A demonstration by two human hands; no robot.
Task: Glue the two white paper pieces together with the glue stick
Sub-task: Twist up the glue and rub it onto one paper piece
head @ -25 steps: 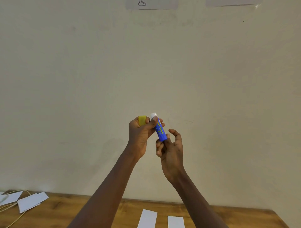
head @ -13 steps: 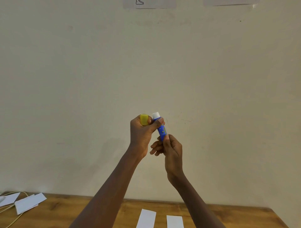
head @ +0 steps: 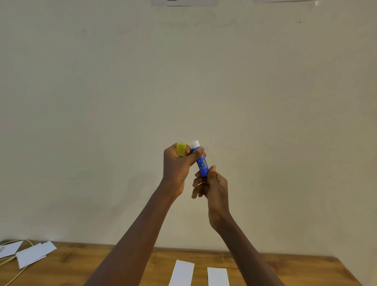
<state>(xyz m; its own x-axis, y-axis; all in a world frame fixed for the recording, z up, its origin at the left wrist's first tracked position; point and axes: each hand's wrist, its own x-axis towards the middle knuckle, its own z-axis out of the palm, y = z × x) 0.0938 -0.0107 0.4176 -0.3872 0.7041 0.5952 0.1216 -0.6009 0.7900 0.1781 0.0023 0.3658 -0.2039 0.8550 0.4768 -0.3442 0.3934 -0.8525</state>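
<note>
I hold a blue glue stick point(head: 202, 163) upright in front of the wall, its white tip uncovered at the top. My left hand point(head: 179, 165) grips the upper part of the tube with its thumb across it and also holds the yellow cap point(head: 181, 149) in its fingers. My right hand point(head: 212, 185) pinches the tube's bottom end from below. Two white paper pieces lie side by side on the wooden table point(head: 81, 263) at the bottom edge, the left piece point(head: 182, 273) and the right piece point(head: 217, 277), far below both hands.
Several more white paper pieces point(head: 32, 254) lie stacked at the table's far left, over a pale cable point(head: 14, 274). The table's right corner point(head: 338, 263) is near the wall. Sheets of paper point(head: 183, 2) hang on the wall at the top.
My right hand has shifted its fingers around the bottom end of the glue stick, from an open hold to a closer pinch. The left hand keeps the tube and cap almost still.
</note>
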